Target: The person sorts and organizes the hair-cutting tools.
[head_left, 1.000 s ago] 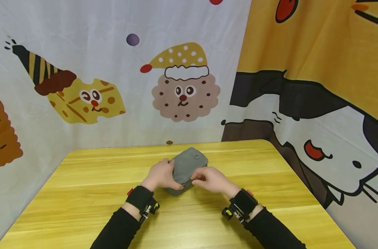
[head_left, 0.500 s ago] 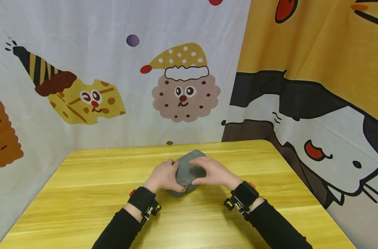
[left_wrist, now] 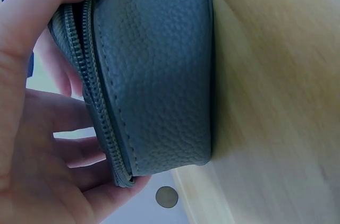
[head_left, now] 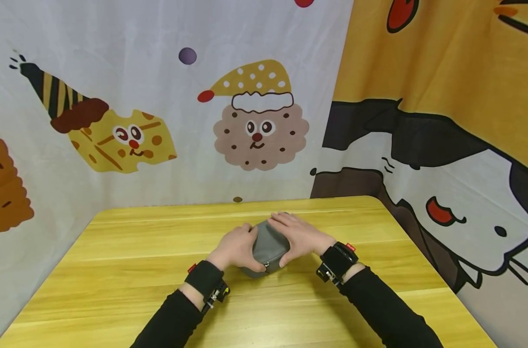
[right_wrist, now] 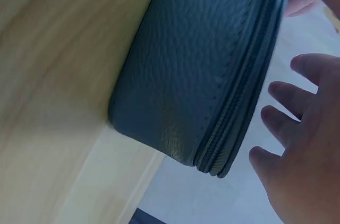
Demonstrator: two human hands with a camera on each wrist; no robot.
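A grey leather-look zip pouch [head_left: 269, 244] lies on the table between both hands. My left hand [head_left: 237, 246] grips its left end, thumb on the near edge beside the zip pull [head_left: 266, 265] and fingers round the far side. In the left wrist view, the zipper [left_wrist: 109, 112] shows its two rows of teeth slightly parted by the thumb. My right hand [head_left: 302, 236] arches over the pouch's right end with fingers spread. The right wrist view shows those fingers [right_wrist: 284, 123] apart from the pouch; whether the thumb touches it is unclear. The pouch's far right corner is hidden.
The wood-grain table [head_left: 138, 290] extends around the pouch on all sides. Behind it hangs a pale curtain [head_left: 159, 29] with cartoon prints, and an orange cartoon curtain [head_left: 377, 63] runs along the right.
My right hand has left its pinch at the pouch's near edge, spread its fingers and moved over the right end. The pouch and left hand have shifted slightly right and nearer.
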